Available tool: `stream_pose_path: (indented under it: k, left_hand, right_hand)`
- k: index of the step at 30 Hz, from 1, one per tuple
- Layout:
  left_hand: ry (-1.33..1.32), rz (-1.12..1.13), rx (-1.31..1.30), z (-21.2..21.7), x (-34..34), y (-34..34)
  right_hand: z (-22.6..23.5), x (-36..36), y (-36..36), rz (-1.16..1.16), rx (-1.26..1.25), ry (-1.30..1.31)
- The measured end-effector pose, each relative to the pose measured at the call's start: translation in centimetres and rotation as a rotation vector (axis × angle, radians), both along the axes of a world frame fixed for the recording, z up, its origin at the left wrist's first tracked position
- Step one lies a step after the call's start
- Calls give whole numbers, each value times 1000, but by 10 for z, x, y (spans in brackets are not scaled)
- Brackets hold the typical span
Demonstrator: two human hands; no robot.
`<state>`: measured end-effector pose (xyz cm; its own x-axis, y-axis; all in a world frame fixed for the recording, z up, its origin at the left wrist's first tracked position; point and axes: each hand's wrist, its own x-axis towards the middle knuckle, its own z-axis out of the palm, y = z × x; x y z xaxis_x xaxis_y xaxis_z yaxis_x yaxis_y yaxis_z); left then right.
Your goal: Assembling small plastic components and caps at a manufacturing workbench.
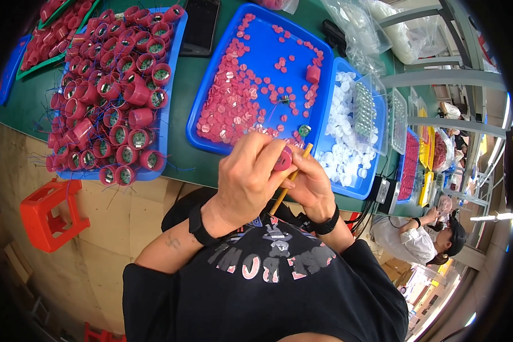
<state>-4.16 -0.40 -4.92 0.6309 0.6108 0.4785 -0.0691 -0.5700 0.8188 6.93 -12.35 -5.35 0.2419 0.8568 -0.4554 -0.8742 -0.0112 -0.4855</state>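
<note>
Two hands met in the middle, close to the person's chest. The left hand (246, 181) was curled tight around a small red round cup (283, 159), and only a bit of the cup peeked out past the fingers. The right hand (312, 183) gripped a thin yellow stick (291, 178) like a pencil. The stick slanted up, and its top end lay right beside the red cup. Both wrists wore black bands.

Just past the hands, on the green table (179, 114), sat a big blue tray (268, 57) with lots of flat red discs (233, 102) spread inside it. One more red cup (313, 73) stood in that tray near its right side. To the left was another blue tray (174, 68), piled full of red cups with blue wires (117, 91). To the right, a third blue tray (353, 191) held small white caps (342, 142). A black phone (200, 25) lay flat between the two big trays at the far side of the table.

An orange plastic stool (48, 214) stood on the floor at the left. Another person in a white top (407, 242) sat well away on the right.
</note>
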Motion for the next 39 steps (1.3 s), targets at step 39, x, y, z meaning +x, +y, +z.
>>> stream_pose_path:
  k: [39]
  left_hand:
    - [224, -73, 127, -59, -42, -7]
  right_hand:
    - [-7, -46, 34, -259, 147, -926]
